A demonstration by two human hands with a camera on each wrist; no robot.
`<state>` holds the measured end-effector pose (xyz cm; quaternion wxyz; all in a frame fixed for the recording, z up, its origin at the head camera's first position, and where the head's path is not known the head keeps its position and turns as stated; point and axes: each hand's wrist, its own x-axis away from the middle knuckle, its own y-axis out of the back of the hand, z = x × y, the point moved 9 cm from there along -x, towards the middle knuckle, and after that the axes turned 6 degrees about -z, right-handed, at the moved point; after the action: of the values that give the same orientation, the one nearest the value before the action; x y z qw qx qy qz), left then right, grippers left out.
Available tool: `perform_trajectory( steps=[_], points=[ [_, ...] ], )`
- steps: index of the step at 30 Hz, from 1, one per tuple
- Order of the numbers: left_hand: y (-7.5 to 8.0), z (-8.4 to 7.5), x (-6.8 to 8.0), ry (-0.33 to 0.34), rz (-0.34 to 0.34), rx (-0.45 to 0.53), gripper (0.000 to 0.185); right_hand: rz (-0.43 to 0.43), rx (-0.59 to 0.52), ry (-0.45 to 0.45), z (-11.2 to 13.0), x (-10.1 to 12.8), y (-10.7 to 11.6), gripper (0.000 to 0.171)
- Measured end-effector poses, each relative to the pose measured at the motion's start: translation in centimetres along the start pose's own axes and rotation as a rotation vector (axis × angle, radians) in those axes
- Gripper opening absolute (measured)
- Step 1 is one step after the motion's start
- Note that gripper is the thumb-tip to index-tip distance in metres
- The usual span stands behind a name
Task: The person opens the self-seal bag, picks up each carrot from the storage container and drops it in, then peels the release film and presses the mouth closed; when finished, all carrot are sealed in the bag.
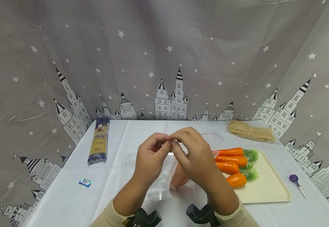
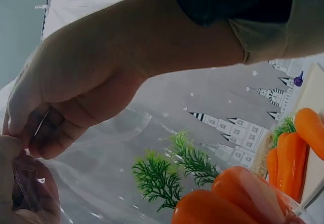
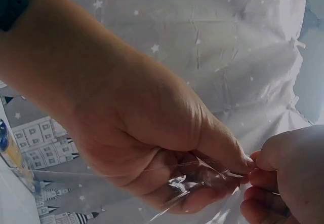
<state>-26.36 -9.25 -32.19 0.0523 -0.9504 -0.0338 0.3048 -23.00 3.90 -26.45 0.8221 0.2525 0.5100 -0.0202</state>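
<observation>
A white cloth-covered table point(image 1: 68, 195) is bearing a cream tray point(image 1: 266, 189) with four glossy orange toy carrots point(image 1: 232, 160) lying side by side. A long pasta packet point(image 1: 99, 143) is lying far left, a grain bag point(image 1: 250, 130) at the back right. Above the middle, the left hand point(image 1: 150, 160) and right hand point(image 1: 194, 157) are both pinching the top edge of a crinkly clear plastic bag point(image 1: 161, 179), fingertips meeting. The hands are hiding that edge from the head camera; the right wrist view is showing the film point(image 3: 202, 176) caught between the fingers.
</observation>
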Motion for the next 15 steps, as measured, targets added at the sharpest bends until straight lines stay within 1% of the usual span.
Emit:
perform_trajectory(
  steps=[5,10,13,15],
  points=[
    [-0.2,-0.3,0.0,-0.01,0.033,0.01,0.011,0.001,0.01,-0.012,-0.4,0.0,0.3,0.012],
    [-0.2,-0.9,0.3,-0.067,0.052,0.008,0.015,0.0,0.0,-0.024,-0.5,-0.1,0.4,0.012],
    [-0.3,-1.1,0.4,-0.1,0.048,-0.003,0.015,-0.002,0.018,-0.022,-0.6,-0.1,0.4,0.011],
    [-0.3,-1.3,0.5,-0.11,0.043,-0.014,0.014,-0.005,0.037,-0.015,-0.6,-0.1,0.4,0.012]
  ],
)
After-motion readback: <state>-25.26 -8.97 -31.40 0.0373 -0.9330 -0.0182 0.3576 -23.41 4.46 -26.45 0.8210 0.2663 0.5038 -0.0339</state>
